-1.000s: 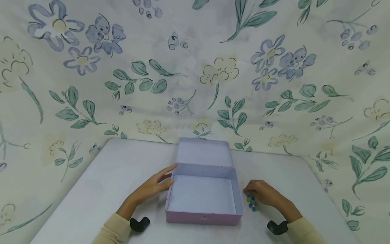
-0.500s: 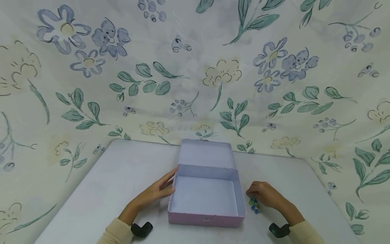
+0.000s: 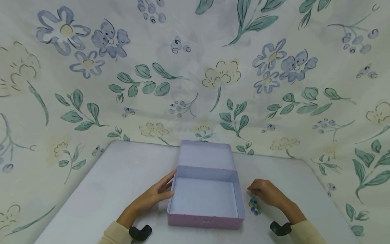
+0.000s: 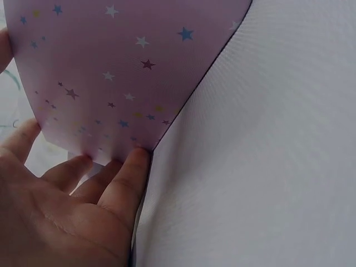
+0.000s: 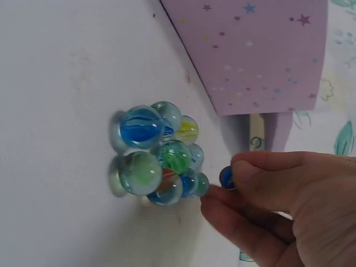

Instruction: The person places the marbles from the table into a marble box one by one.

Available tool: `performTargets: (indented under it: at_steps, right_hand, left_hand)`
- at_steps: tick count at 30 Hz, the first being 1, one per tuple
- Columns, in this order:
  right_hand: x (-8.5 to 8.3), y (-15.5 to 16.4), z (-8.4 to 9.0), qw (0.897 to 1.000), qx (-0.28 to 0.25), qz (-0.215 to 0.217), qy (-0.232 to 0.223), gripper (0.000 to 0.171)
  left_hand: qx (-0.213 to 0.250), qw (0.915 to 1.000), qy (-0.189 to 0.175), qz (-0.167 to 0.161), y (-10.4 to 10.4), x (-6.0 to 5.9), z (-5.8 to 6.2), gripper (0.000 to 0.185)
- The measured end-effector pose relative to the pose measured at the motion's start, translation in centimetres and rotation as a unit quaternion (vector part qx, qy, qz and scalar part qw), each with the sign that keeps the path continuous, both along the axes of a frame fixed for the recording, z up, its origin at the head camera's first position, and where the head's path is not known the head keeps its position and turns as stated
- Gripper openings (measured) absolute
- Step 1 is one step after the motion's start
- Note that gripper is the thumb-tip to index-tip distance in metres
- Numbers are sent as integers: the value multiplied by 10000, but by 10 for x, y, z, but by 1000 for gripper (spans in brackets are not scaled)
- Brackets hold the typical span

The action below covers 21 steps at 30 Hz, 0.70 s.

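An open pink box [image 3: 205, 222] with a pale inside and its lid tipped back stands on the table. The left hand [image 3: 152, 196] lies along its left side. In the left wrist view, the fairly straight fingers [image 4: 130, 181] touch its star-printed wall [image 4: 111, 67]. To the right of the box, a cluster of glass marbles [image 3: 254, 207] rests on the table. The right hand [image 3: 266, 191] is at the far end of that cluster. Its thumb and forefinger pinch a dark blue marble [image 5: 226, 177], seen in the right wrist view beside the other marbles, including a blue-streaked marble [image 5: 142, 128].
The white table [image 3: 128, 162] reaches back to a hanging floral cloth [image 3: 182, 84]. Behind the box's body leans its lid [image 3: 205, 154]. Dark wrist-worn devices [image 3: 140, 232] sit near both cream sleeves [image 3: 115, 234].
The right hand has drawn slightly back from the marbles, so more of the cluster shows. The left hand stays against the box. The whole view has shifted a little.
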State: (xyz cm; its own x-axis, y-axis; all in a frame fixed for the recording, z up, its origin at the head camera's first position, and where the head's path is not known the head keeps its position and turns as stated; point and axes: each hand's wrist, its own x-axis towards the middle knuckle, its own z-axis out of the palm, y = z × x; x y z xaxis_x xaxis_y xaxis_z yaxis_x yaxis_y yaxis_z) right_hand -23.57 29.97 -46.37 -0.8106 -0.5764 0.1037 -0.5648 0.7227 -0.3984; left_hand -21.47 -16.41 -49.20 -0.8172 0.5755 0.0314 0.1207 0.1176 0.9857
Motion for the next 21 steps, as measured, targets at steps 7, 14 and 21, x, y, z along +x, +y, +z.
performTargets:
  at_steps: [7, 14, 21]
  right_hand:
    - [2, 0, 4, 9998, -178, 14, 101, 19]
    - [2, 0, 15, 9981, -564, 220, 106, 18]
    - [0, -8, 23, 9917, -1131, 445, 417, 17]
  left_hand:
    - [30, 9996, -273, 74, 1, 3, 0, 74]
    - [-32, 9998, -147, 88, 1, 2, 0, 73]
    - [-13, 9998, -187, 20, 0, 2, 0, 73]
